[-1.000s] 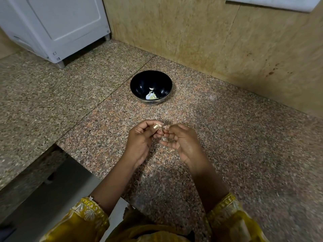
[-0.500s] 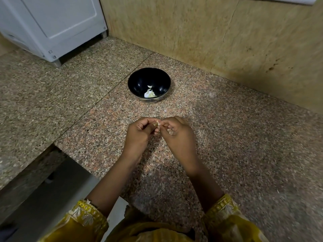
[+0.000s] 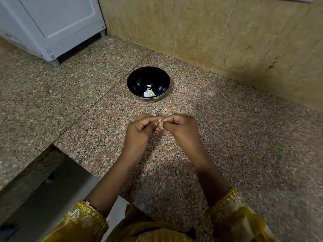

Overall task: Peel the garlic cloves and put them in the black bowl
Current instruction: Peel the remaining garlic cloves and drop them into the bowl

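A small pale garlic clove (image 3: 160,124) is pinched between the fingertips of both hands above the granite counter. My left hand (image 3: 139,132) curls round it from the left, and my right hand (image 3: 181,129) pinches it from the right, fingers bent. Most of the clove is hidden by the fingers. Beyond the hands stands the black bowl (image 3: 134,79), holding white garlic pieces (image 3: 149,92) at its bottom.
A speckled granite counter (image 3: 244,145) stretches right and left. A tan stone wall (image 3: 209,32) rises behind the bowl. A white appliance (image 3: 52,27) stands at the back left. The counter's edge drops off at the lower left (image 3: 54,145).
Both hands have closed together more tightly round the clove and the right hand has turned its knuckles up. The bowl has not moved on the counter.
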